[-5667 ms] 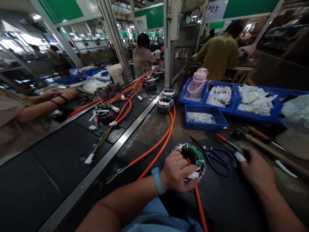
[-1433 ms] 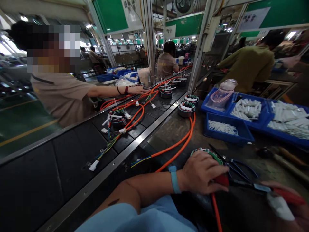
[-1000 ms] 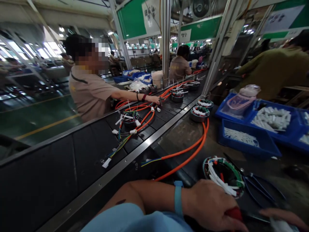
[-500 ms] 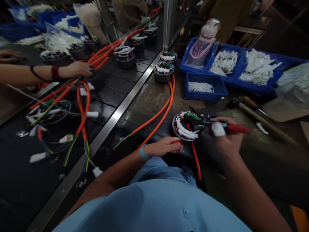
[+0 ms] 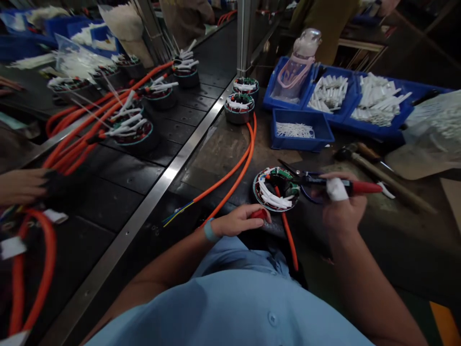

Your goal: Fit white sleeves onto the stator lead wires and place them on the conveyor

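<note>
My right hand (image 5: 344, 211) grips a marker pen (image 5: 365, 187) with a black body and a red end, its black front reaching left over a motor stator (image 5: 275, 190). A white wrap (image 5: 337, 189) covers one of that hand's fingers. White-sleeved wires ring the stator, and an orange cable (image 5: 289, 240) runs down from it. Left and just below the stator, my left hand (image 5: 237, 221) is closed round a small red cap (image 5: 258, 214). Scissors (image 5: 288, 167) lie behind the stator, partly under the pen.
Two more stators (image 5: 239, 108) stand ahead with orange cables (image 5: 230, 175). Blue bins (image 5: 302, 139) of white sleeves and ties are behind, and a hammer (image 5: 392, 180) lies right. Left, past a metal rail (image 5: 151, 197), a belt carries stators; a co-worker's hand (image 5: 23, 187) holds cables there.
My right hand and the marker pen have shifted slightly right. On the belt, the co-worker's hand and orange cables have moved toward me and left, with several stators following.
</note>
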### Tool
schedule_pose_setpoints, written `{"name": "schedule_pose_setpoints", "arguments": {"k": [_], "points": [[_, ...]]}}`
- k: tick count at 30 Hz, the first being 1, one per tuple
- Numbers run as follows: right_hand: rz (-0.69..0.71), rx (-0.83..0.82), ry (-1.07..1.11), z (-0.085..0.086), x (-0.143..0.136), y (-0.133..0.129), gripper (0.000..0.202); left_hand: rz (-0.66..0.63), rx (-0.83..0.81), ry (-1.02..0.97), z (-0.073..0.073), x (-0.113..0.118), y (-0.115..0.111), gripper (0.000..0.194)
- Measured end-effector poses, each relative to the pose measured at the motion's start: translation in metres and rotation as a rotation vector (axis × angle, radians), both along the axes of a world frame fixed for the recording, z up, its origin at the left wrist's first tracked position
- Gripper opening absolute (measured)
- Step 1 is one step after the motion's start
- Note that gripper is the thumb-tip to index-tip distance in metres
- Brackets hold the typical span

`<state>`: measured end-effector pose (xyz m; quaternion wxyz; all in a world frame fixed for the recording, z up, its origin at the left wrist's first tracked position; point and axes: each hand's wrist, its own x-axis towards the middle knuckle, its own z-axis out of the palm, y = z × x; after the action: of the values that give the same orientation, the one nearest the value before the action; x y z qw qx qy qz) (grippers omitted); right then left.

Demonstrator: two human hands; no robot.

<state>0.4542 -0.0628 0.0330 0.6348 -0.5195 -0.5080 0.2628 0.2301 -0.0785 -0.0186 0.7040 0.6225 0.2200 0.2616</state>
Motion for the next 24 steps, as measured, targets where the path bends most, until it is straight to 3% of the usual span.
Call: {"name": "schedule_pose_setpoints", "arguments": {"k": [7,12,15,19,24], "points": [[0.098,-0.106,0.058,0.009,0.009,-0.054,0.017,0.116,0.389,0.264,0.039,0.011,-0.006,0.032],[0.118,-0.077,-0.063,0.018,0.017,-0.078,0.019,-0.024,0.753,0.410,0.061,0.021,-0.002,0.028],[0.066,-0.083,-0.132,0.029,0.028,-0.088,0.028,-0.054,0.900,0.473,0.067,0.024,-0.002,0.027],[0.011,-0.217,-0.181,0.032,0.035,-0.098,0.040,-0.069,1.074,0.510,0.069,0.032,-0.005,0.028],[-0.106,-0.119,-0.123,0.014,0.001,-0.106,0.027,0.011,1.392,0.561,0.065,0.050,-0.012,0.030]]}}
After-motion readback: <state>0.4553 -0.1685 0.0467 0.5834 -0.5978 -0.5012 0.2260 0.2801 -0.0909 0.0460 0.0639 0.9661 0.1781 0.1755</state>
